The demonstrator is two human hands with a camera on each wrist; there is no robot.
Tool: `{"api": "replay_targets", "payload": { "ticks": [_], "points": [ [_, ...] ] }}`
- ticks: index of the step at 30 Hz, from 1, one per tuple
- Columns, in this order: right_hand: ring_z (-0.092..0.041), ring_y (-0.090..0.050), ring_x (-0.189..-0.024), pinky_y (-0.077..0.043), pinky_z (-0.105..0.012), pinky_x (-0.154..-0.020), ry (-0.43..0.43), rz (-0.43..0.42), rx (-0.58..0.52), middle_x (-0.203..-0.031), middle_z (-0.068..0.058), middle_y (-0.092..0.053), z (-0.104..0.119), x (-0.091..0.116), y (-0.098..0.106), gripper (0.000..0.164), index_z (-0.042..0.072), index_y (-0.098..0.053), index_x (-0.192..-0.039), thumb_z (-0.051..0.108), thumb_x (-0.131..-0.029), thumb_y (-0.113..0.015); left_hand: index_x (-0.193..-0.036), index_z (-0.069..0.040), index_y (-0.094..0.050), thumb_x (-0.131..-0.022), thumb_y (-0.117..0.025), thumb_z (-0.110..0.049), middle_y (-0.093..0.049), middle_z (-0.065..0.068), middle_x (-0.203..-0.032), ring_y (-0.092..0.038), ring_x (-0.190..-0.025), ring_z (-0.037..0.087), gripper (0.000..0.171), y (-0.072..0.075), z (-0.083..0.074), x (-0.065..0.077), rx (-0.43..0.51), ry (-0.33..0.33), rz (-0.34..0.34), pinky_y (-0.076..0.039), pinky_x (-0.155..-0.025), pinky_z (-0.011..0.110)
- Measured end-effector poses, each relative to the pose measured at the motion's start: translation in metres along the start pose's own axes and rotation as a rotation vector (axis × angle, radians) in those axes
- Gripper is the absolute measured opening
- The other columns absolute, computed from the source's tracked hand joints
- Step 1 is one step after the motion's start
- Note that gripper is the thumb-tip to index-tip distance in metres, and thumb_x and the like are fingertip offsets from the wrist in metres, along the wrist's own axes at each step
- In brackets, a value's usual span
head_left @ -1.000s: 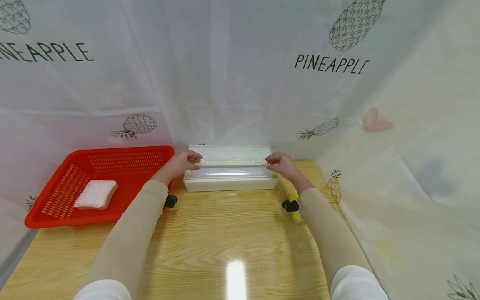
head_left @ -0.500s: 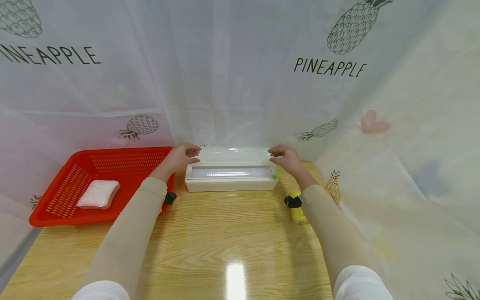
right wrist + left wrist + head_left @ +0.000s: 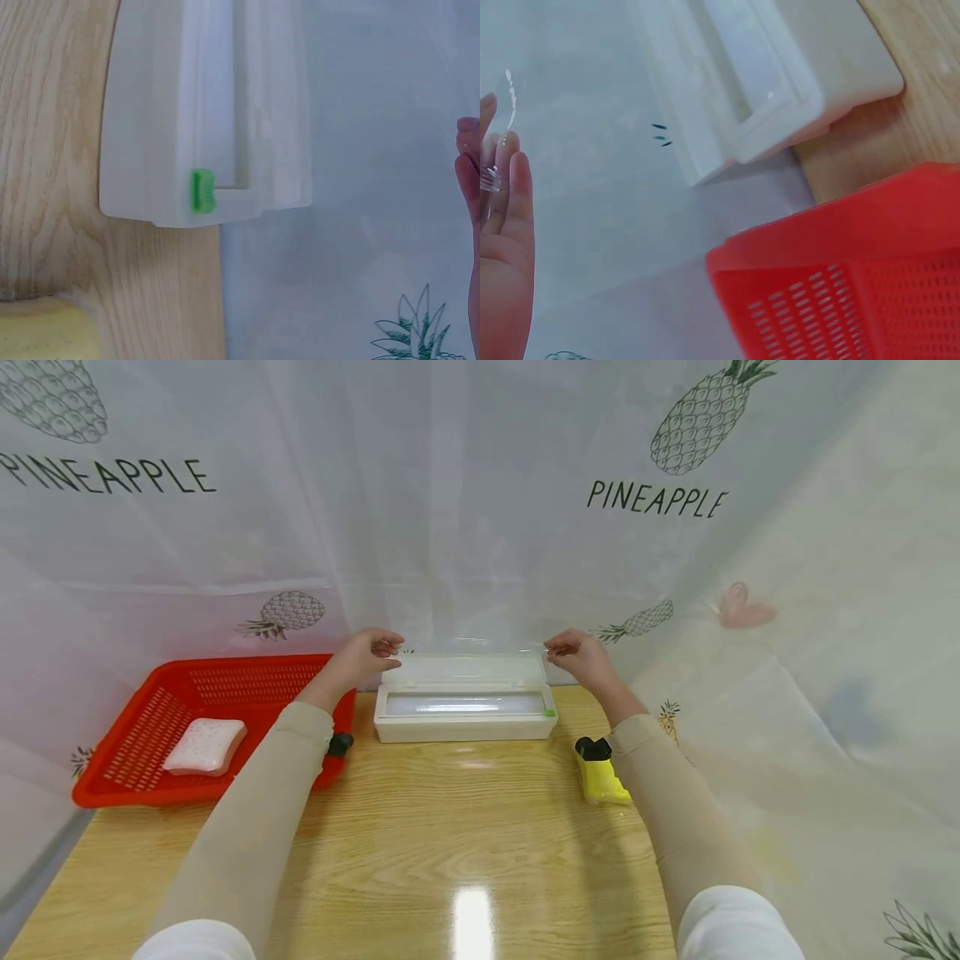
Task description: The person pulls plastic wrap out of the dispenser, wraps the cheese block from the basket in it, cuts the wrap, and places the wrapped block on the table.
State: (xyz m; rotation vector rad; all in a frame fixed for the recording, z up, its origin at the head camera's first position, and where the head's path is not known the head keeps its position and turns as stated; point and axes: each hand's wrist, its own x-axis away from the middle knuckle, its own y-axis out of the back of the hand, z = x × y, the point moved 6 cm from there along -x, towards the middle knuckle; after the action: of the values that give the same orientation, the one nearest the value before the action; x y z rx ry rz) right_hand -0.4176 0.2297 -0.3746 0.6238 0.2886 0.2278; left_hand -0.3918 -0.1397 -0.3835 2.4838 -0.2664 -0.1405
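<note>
A white cling film dispenser box (image 3: 465, 729) sits against the curtain at the back of the table, its lid (image 3: 465, 668) raised and leaning back. Above and behind it, my left hand (image 3: 365, 657) pinches one corner of a clear sheet of cling film (image 3: 489, 178). My right hand (image 3: 588, 662) pinches the film's other side, level with the left. The sheet is nearly invisible, showing as a faint glint between the hands. Inside the box, the roll appears through a long slot. A green slider (image 3: 202, 191) marks the box's right end.
On the left stands a red perforated basket (image 3: 240, 658) holding a pale, speckled, sponge-like block (image 3: 205, 746). A yellow object (image 3: 602, 781) lies under my right wrist, partly covered by the wrist camera. A pineapple-print curtain (image 3: 465, 527) hangs close behind the box.
Both hands have risen and moved back from the box front to above the lid, drawing the film up with them. More of the yellow object shows now.
</note>
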Motion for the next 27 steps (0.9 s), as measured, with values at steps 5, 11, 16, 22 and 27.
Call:
{"api": "replay_targets", "payload": {
  "ticks": [5, 11, 16, 22, 27],
  "points": [
    [-0.028, -0.059, -0.103, -0.051, -0.040, -0.087, 0.004, -0.005, 0.018, -0.114, -0.014, -0.061, 0.012, 0.000, 0.008, 0.026, 0.000, -0.068, -0.118, 0.005, -0.093, -0.066, -0.130, 0.002, -0.057, -0.090, -0.068, -0.002, -0.056, 0.021, -0.120, -0.053, -0.110, 0.035, 0.041, 0.007, -0.011, 0.002, -0.004, -0.036, -0.017, -0.045, -0.099, 0.044],
    [-0.026, -0.060, -0.102, -0.052, -0.038, -0.086, 0.008, -0.034, 0.024, -0.111, -0.012, -0.062, 0.027, -0.002, 0.018, 0.025, 0.001, -0.069, -0.116, 0.003, -0.092, -0.066, -0.129, 0.001, -0.058, -0.090, -0.068, -0.003, -0.056, 0.020, -0.119, -0.053, -0.109, 0.033, 0.040, 0.017, -0.023, 0.005, 0.016, -0.039, -0.052, -0.046, -0.098, 0.043],
    [-0.027, -0.061, -0.102, -0.052, -0.037, -0.086, -0.003, -0.059, 0.028, -0.111, -0.014, -0.062, 0.040, -0.007, 0.028, 0.025, -0.002, -0.068, -0.116, 0.003, -0.092, -0.066, -0.128, 0.003, -0.059, -0.091, -0.066, -0.001, -0.057, 0.022, -0.118, -0.054, -0.106, 0.033, 0.037, 0.026, -0.037, 0.007, 0.031, -0.056, -0.083, -0.047, -0.096, 0.042],
    [-0.027, -0.060, -0.102, -0.051, -0.038, -0.088, -0.012, -0.091, 0.024, -0.113, -0.015, -0.063, 0.056, -0.008, 0.040, 0.025, -0.004, -0.067, -0.117, 0.005, -0.093, -0.066, -0.124, -0.001, -0.063, -0.092, -0.066, -0.003, -0.060, 0.017, -0.116, -0.057, -0.105, 0.029, 0.032, 0.039, -0.053, 0.011, 0.020, -0.060, -0.119, -0.049, -0.093, 0.041],
    [-0.026, -0.061, -0.102, -0.052, -0.036, -0.087, -0.014, -0.123, 0.019, -0.113, -0.014, -0.064, 0.070, -0.007, 0.048, 0.023, -0.003, -0.068, -0.115, 0.005, -0.093, -0.066, -0.124, 0.000, -0.063, -0.092, -0.066, -0.003, -0.062, 0.017, -0.116, -0.058, -0.105, 0.029, 0.033, 0.047, -0.063, 0.013, -0.014, -0.086, -0.143, -0.050, -0.093, 0.041]
  ]
}}
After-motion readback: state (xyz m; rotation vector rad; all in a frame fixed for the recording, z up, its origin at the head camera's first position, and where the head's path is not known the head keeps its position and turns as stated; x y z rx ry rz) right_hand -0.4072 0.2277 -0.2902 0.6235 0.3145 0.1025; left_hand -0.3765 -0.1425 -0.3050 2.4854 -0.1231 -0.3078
